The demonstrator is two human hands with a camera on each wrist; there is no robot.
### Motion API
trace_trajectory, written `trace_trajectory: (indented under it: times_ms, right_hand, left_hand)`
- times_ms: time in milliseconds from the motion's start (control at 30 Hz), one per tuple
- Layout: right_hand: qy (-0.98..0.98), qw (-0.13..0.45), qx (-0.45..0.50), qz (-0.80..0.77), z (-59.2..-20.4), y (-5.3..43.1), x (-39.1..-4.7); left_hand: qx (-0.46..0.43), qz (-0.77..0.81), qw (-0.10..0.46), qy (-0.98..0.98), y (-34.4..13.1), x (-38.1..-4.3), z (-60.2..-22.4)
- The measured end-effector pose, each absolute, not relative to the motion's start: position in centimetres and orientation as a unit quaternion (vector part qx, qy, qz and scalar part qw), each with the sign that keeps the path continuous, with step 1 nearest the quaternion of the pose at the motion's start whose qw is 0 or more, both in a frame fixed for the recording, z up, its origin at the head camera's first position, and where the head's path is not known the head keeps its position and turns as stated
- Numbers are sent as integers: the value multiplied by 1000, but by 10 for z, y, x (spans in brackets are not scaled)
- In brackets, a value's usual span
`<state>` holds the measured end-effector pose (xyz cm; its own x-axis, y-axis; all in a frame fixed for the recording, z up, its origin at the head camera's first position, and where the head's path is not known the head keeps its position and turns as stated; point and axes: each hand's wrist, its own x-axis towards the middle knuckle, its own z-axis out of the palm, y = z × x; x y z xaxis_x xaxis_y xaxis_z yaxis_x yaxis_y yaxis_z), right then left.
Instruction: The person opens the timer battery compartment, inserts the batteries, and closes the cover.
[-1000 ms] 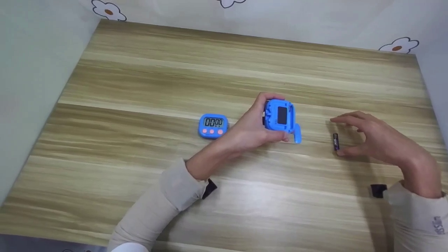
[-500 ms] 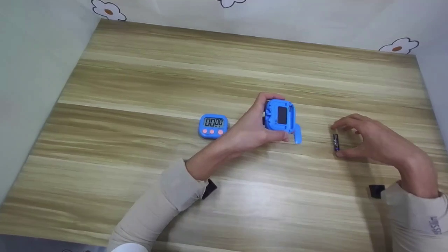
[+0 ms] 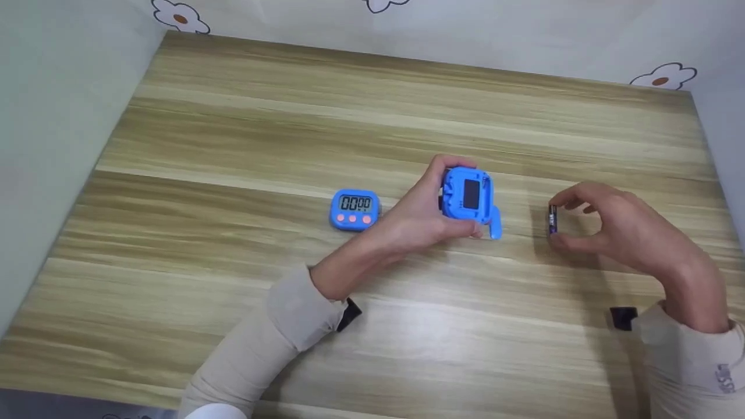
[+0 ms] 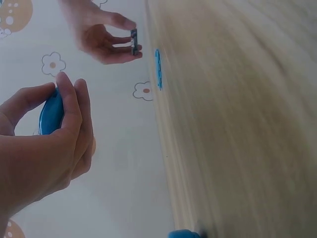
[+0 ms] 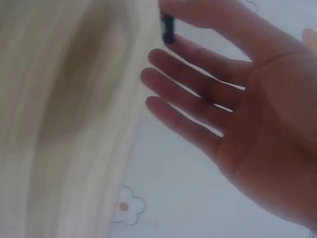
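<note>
My left hand (image 3: 416, 212) grips a blue digital timer (image 3: 453, 198) by its edges, its back turned up and the battery compartment uncovered. In the left wrist view the timer (image 4: 52, 115) shows edge-on between thumb and fingers, above the table. My right hand (image 3: 628, 227) pinches a small dark battery (image 3: 552, 220) end to end between thumb and forefinger. The right wrist view shows the battery (image 5: 167, 29) off the table, the other fingers stretched out loosely. A thin blue battery cover (image 3: 495, 224) lies on the table just beside the held timer.
A second blue timer (image 3: 354, 208) with pink buttons, reading 00:00, lies face up left of my left wrist. The wood-grain table (image 3: 291, 134) meets pale walls with flower drawings at the back and sides.
My right thumb and forefinger have closed on the battery and lifted it off the table, slightly toward the back. The left hand and its timer have barely moved.
</note>
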<state>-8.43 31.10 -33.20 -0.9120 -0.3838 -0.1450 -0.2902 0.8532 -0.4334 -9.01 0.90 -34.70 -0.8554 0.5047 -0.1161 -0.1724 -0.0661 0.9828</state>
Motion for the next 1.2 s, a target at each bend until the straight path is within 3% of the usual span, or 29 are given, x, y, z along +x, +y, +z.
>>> trace_trajectory:
  times_ms: [267, 800, 1200]
  right_hand:
    - [936, 10, -255, -243, -304, 277, -76]
    - [923, 12, -298, -242, -302, 248, -77]
    - [897, -28, -330, -293, -305, 240, -78]
  left_hand:
    - [150, 726, 240, 627, 12, -88, -350]
    - [160, 725, 256, 619, 14, -85, -348]
    - [161, 742, 259, 597, 15, -85, -350]
